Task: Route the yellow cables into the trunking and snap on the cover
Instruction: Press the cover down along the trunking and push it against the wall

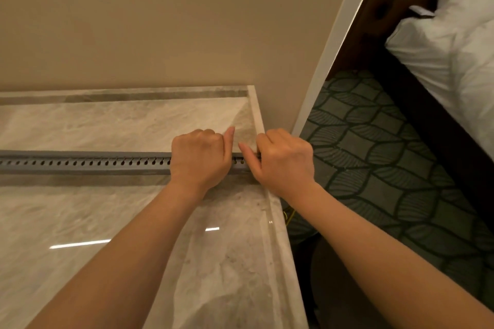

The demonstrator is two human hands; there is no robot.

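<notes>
we are gripping the grey trunking (85,161) at centre frame, where it is lying across the marble countertop (107,125) up to its right edge. our left hand (199,160) is curling over it, thumb raised. our right hand (283,163) is curling round its end, forefinger lying along it. a bit of yellow cable (289,215) is showing below that edge.

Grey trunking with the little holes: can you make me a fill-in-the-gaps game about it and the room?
Both the left hand and the right hand hold the long grey slotted plastic trunking at its ____ end. The leaf-patterned carpet beside the pale marble countertop is dark ____. The rumpled bedding at top right is ____.
Missing words: right, green, white.
</notes>
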